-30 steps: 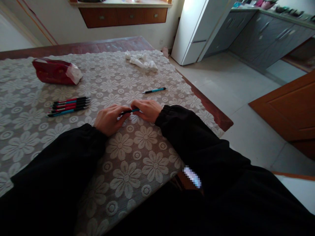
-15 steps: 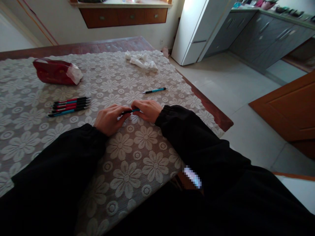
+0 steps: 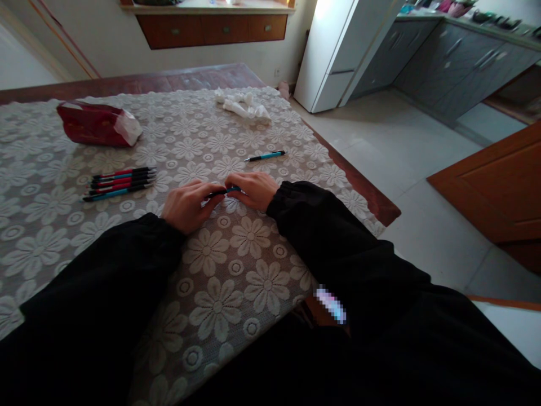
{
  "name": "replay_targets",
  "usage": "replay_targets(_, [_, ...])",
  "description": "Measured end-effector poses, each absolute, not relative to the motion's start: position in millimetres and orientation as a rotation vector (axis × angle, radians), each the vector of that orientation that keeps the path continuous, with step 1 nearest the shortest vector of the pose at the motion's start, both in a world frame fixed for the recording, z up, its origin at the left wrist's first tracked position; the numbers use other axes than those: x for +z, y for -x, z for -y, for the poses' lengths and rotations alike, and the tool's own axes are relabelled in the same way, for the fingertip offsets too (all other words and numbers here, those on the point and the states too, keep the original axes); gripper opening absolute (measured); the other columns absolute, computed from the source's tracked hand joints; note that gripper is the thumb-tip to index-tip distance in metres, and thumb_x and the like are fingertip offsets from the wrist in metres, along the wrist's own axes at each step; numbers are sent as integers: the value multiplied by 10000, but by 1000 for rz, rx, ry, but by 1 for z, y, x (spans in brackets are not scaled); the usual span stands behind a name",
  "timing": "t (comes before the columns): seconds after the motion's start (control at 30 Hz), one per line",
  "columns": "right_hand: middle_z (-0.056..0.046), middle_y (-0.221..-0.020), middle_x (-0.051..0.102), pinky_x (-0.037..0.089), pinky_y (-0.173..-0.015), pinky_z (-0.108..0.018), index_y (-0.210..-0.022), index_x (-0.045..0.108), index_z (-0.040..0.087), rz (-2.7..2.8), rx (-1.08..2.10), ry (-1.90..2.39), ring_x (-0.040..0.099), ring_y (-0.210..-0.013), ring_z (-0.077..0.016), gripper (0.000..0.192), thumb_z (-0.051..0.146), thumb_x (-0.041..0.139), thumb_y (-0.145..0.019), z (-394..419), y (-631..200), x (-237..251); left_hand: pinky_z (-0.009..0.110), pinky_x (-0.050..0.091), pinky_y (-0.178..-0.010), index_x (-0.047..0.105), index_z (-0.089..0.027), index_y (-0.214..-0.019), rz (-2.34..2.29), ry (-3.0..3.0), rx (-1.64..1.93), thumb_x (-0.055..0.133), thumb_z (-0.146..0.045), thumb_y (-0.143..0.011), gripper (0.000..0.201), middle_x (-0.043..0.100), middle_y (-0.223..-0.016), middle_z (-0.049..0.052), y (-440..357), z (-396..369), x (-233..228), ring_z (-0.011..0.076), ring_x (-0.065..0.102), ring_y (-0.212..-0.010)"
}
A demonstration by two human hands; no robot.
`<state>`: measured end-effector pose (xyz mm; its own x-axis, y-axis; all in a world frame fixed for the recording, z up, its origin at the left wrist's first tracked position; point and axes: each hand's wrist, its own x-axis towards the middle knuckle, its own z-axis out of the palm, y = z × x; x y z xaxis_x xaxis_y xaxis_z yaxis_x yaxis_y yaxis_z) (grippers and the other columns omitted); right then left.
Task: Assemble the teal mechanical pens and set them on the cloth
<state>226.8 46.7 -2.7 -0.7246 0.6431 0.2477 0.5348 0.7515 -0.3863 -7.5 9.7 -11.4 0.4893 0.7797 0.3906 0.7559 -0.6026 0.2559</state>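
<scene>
While both wrists rest on the surface [image 3: 236,270], my left hand [image 3: 188,206] and right hand [image 3: 252,190] pinch one pen [image 3: 222,192] between them, fingers clenched on its ends; pen bundle [image 3: 120,181] lies left.

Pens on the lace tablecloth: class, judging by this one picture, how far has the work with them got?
Looks done: a row of pens lies side by side left of the hands. In hand: the left hand and right hand grip one blue pen between them, low over the tablecloth. Left: one single blue pen lies apart, beyond the right hand, untouched.
</scene>
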Motion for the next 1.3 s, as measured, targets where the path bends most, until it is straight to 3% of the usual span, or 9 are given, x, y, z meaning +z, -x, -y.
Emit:
replay_targets(0.67, [-58, -1012, 696, 290, -704, -287, -1100, 563, 188, 2570, 406, 923, 556, -835, -170, 152, 245, 552, -959, -47, -225, -6, 337, 547, -777, 768, -240, -1149, -1395, -2642, 746, 513, -462, -1022, 360, 764, -952, 64, 7, -9, -10, 215, 705, -814])
replay_targets(1.3, [-67, -1022, 719, 288, -696, -291, -1086, 589, 190, 2597, 401, 920, 592, -842, -177, 146, 293, 521, -1008, -46, -227, -1, 342, 552, -795, 759, -226, -1162, -1338, -2667, 737, 517, -432, -1027, 345, 774, -970, 65, 6, -9, -9, 225, 720, -854])
